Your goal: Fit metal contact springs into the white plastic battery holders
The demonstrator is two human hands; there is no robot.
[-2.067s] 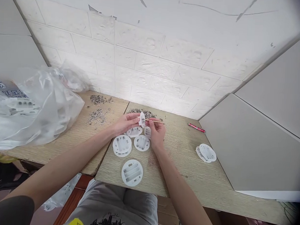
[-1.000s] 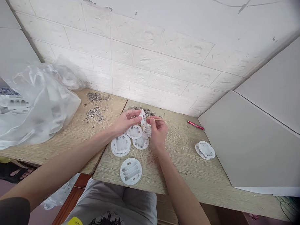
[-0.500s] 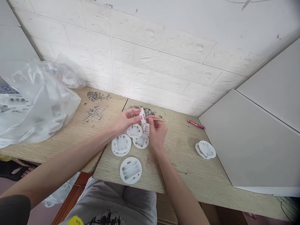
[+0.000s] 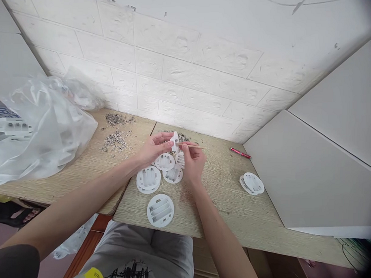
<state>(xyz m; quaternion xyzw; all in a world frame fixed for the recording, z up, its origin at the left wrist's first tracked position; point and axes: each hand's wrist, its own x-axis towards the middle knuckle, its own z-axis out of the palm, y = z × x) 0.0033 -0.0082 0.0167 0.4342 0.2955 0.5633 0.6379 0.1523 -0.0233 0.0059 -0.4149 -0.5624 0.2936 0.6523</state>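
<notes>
Plainly, a white round holder (image 4: 175, 141) was pinched between the thumb and fingers of the left grip (image 4: 154, 149), raised over the surface (image 4: 220, 180) and tipped nearly on edge. It was grasped at its left side, so that its right side was clear of that grip and was turned toward the right grip (image 4: 195, 159). By the right grip a thin wooden stick (image 4: 197, 146) was clasped between thumb and forefinger, roughly level, its far end being pointed at the raised holder; whether the tip was pressed against it or only brought close could not be told. The holder was thus placed between the two grips, in contact with the left one and apart from the right fingers. Below the hands, further holders were laid flat: a small disc (image 4: 165, 162), a second disc (image 4: 173, 174) just beside it, a third disc (image 4: 180, 159) partly hidden by the right grip, an overlapping pair (image 4: 148, 178) to the left and a single disc (image 4: 160, 210) nearest the body. Behind the hands, a heap of small metal pieces (image 4: 184, 137) was partly covered from view. Well to the right, a red pen (image 4: 240, 152) and a stack of discs (image 4: 253, 183) were seen.
</notes>
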